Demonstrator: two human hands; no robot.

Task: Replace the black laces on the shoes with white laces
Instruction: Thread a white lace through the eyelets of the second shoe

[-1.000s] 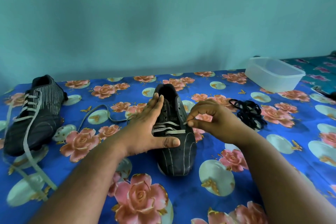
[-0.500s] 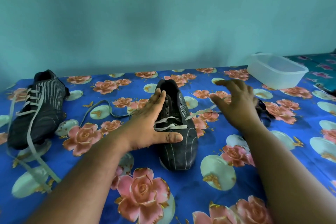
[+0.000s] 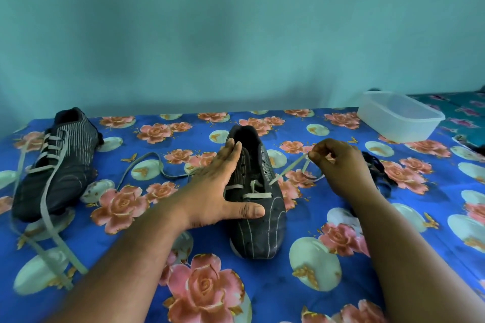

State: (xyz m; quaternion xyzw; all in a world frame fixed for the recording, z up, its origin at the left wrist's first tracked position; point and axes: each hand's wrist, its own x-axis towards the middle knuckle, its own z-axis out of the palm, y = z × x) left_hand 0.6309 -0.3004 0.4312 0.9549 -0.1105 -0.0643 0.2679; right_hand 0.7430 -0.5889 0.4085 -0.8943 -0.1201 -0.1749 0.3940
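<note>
A black shoe point(image 3: 258, 225) stands toe toward me in the middle of the floral sheet, with a white lace point(image 3: 256, 195) through its lowest eyelets. My left hand point(image 3: 217, 191) lies flat against the shoe's left side, fingers straight, thumb across the toe end. My right hand point(image 3: 338, 165) pinches the right end of the white lace, drawn taut up and to the right of the shoe. The lace's other end point(image 3: 147, 165) trails left over the sheet. A second black shoe point(image 3: 55, 165), at far left, is laced in white. The removed black laces point(image 3: 378, 168) are heaped behind my right hand.
A clear plastic tub point(image 3: 399, 119) sits at the back right of the blue floral sheet point(image 3: 315, 296). Long white lace ends point(image 3: 49, 220) from the left shoe run toward the front left. A teal wall rises behind the surface.
My right hand swung out to the right with fingers spread, then came back and now pinches the lace end, pulling it taut. My left hand stayed on the shoe.
</note>
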